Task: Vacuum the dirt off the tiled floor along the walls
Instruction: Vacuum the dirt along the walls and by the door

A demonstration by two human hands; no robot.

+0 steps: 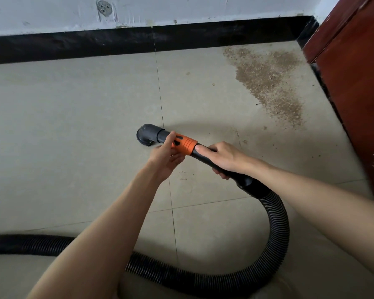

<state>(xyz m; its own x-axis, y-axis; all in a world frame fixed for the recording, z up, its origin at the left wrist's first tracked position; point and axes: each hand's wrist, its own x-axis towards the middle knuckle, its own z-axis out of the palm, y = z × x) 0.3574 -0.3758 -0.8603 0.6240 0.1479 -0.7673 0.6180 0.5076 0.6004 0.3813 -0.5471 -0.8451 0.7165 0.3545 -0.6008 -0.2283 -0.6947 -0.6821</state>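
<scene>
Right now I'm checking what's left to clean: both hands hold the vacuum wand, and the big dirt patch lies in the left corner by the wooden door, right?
Not quite. The head view shows the dirt patch in the right corner by the wooden door. Both the left hand and right hand do hold the vacuum wand.

Orange collar (185,145) on black ribbed hose (276,223); brown dirt (268,80); beige tiles (73,126).
</scene>
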